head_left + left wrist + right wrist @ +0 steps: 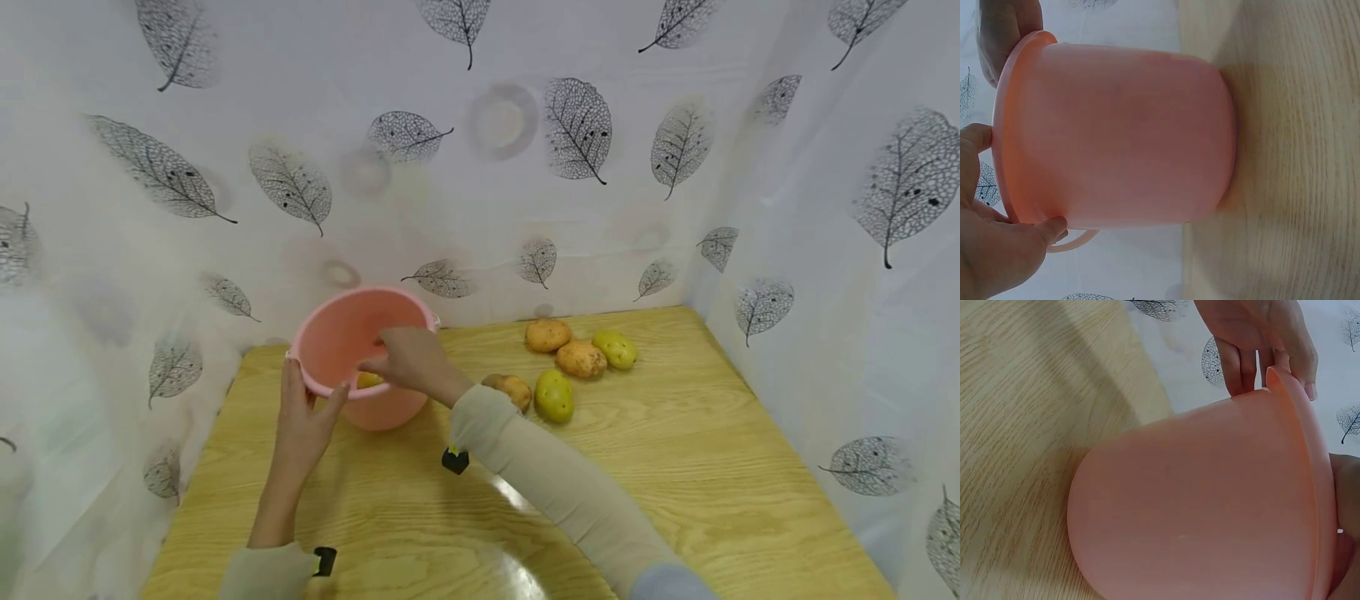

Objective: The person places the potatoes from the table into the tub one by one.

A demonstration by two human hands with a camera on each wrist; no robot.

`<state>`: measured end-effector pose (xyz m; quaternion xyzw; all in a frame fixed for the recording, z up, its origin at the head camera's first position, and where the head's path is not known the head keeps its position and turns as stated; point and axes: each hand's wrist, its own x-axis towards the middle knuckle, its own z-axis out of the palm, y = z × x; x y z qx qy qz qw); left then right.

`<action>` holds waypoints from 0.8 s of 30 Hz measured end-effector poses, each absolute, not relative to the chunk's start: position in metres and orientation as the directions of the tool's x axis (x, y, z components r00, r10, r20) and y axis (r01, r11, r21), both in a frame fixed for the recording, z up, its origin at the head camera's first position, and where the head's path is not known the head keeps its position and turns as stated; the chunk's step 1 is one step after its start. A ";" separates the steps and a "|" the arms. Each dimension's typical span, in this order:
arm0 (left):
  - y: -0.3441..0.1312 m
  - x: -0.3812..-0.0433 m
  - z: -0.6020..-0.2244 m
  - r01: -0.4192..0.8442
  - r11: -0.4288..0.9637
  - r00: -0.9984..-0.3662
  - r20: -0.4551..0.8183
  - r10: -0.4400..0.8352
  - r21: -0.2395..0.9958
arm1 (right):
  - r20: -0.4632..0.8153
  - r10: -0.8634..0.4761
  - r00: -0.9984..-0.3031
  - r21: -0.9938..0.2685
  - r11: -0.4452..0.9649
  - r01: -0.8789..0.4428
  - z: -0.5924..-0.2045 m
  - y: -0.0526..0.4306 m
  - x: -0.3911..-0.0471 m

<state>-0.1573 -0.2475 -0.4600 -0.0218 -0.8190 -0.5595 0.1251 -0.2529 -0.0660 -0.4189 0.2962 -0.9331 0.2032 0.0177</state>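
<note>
Two hands are meeting at the pink bucket (358,357) left of centre: our left hand (303,422) is pinching its rim, our right hand (411,360) curling over a yellowish potato (368,380). We are tilting it, risking a spill. Rightward, five potatoes (554,395) are lying on the wooden table (675,467), leaf-print curtains (577,129) behind.

This looks like a staged recording booth rather than a lived-in room. A pale wooden worktop (675,467) is closed in behind and on both sides by white sheeting printed with grey skeleton leaves (577,129). The sheeting is probably a hung curtain, though its folds are faint.
</note>
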 end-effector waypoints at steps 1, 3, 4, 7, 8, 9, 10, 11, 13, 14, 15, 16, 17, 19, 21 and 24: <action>-0.248 -0.157 -0.460 0.174 0.372 -0.968 0.228 -0.107 0.912 | 0.148 -0.549 -0.823 -0.359 0.745 -0.562 -0.419 -0.066 -0.253; -0.247 -0.158 -0.460 0.167 0.372 -0.969 0.222 -0.110 0.913 | 0.143 -0.555 -0.820 -0.340 0.750 -0.567 -0.418 -0.066 -0.253; -0.247 -0.158 -0.459 0.168 0.373 -0.968 0.223 -0.110 0.912 | 0.140 -0.556 -0.819 -0.336 0.751 -0.568 -0.418 -0.066 -0.253; -0.247 -0.158 -0.458 0.167 0.373 -0.968 0.223 -0.111 0.912 | 0.144 -0.560 -0.816 -0.326 0.751 -0.574 -0.418 -0.066 -0.253; -0.247 -0.158 -0.458 0.165 0.377 -0.969 0.222 -0.113 0.911 | 0.147 -0.560 -0.815 -0.325 0.751 -0.574 -0.418 -0.067 -0.253; -0.247 -0.159 -0.458 0.159 0.379 -0.969 0.217 -0.117 0.912 | 0.150 -0.559 -0.815 -0.324 0.752 -0.575 -0.418 -0.067 -0.254; -0.246 -0.159 -0.458 0.152 0.380 -0.970 0.212 -0.122 0.912 | 0.152 -0.558 -0.815 -0.322 0.752 -0.575 -0.419 -0.067 -0.254; -0.246 -0.159 -0.458 0.150 0.379 -0.969 0.211 -0.125 0.913 | 0.156 -0.559 -0.815 -0.318 0.752 -0.577 -0.419 -0.066 -0.254; -0.245 -0.159 -0.458 0.149 0.377 -0.968 0.214 -0.135 0.914 | 0.165 -0.557 -0.814 -0.315 0.752 -0.579 -0.420 -0.067 -0.254; -0.245 -0.159 -0.458 0.149 0.374 -0.967 0.213 -0.136 0.915 | 0.169 -0.556 -0.814 -0.316 0.751 -0.579 -0.421 -0.067 -0.254; -0.245 -0.159 -0.459 0.149 0.369 -0.967 0.213 -0.138 0.917 | 0.173 -0.557 -0.813 -0.317 0.750 -0.581 -0.421 -0.067 -0.254; -0.245 -0.159 -0.459 0.153 0.366 -0.967 0.216 -0.137 0.918 | 0.176 -0.557 -0.812 -0.319 0.748 -0.582 -0.422 -0.067 -0.255; -0.245 -0.159 -0.460 0.162 0.363 -0.965 0.224 -0.135 0.918 | 0.181 -0.558 -0.810 -0.320 0.745 -0.585 -0.423 -0.067 -0.255; -0.245 -0.160 -0.461 0.165 0.360 -0.966 0.225 -0.131 0.918 | 0.188 -0.564 -0.804 -0.330 0.735 -0.592 -0.423 -0.066 -0.255; -0.245 -0.159 -0.461 0.174 0.365 -0.964 0.233 -0.125 0.915 | 0.204 -0.573 -0.794 -0.356 0.712 -0.605 -0.424 -0.064 -0.255; -0.240 -0.154 -0.449 0.183 0.354 -0.964 0.238 -0.116 0.917 | 0.246 -0.587 -0.771 -0.440 0.641 -0.629 -0.425 -0.060 -0.255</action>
